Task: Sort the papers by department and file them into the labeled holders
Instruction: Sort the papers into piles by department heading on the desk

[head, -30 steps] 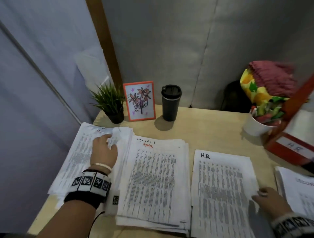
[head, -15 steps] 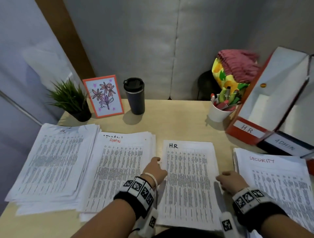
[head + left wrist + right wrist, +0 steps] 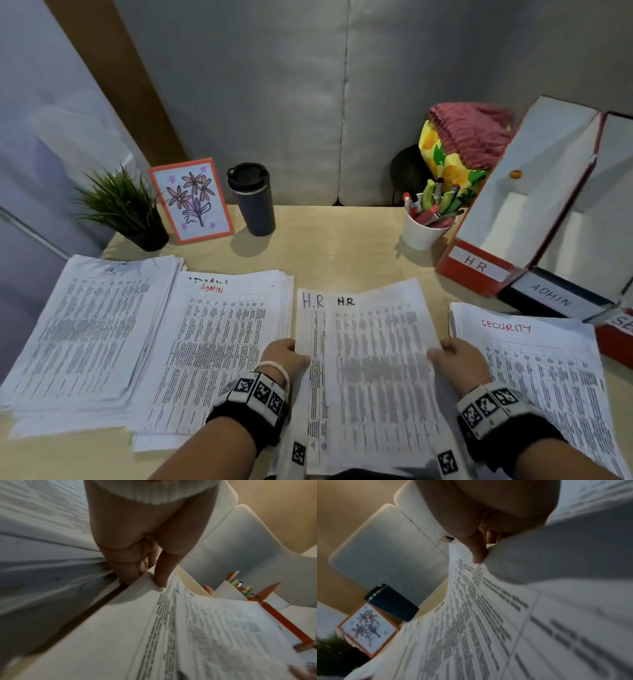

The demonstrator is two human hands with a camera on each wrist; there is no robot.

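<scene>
The H.R paper stack point(image 3: 370, 359) is lifted off the desk in front of me, its far end raised. My left hand point(image 3: 286, 356) grips its left edge, thumb on top and fingers curled under point(image 3: 154, 574). My right hand point(image 3: 455, 359) pinches its right edge point(image 3: 481, 555). An ADMIN stack point(image 3: 219, 349) and a further printed stack point(image 3: 89, 329) lie to the left, a SECURITY stack point(image 3: 548, 370) to the right. At the right stand the red H.R holder point(image 3: 479, 267), the dark ADMIN holder point(image 3: 551, 298) and part of a third red holder point(image 3: 616, 339).
Along the back of the wooden desk point(image 3: 342, 246) stand a small potted plant point(image 3: 126, 209), a framed flower drawing point(image 3: 191, 200), a dark travel mug point(image 3: 253, 198) and a white cup of pens point(image 3: 426, 219). A bag with pink cloth point(image 3: 462, 147) sits behind the cup.
My left hand left the far-left stack and came to the H.R stack. Both hands now hold its side edges and have raised it off the desk, showing a second H.R sheet beneath.
</scene>
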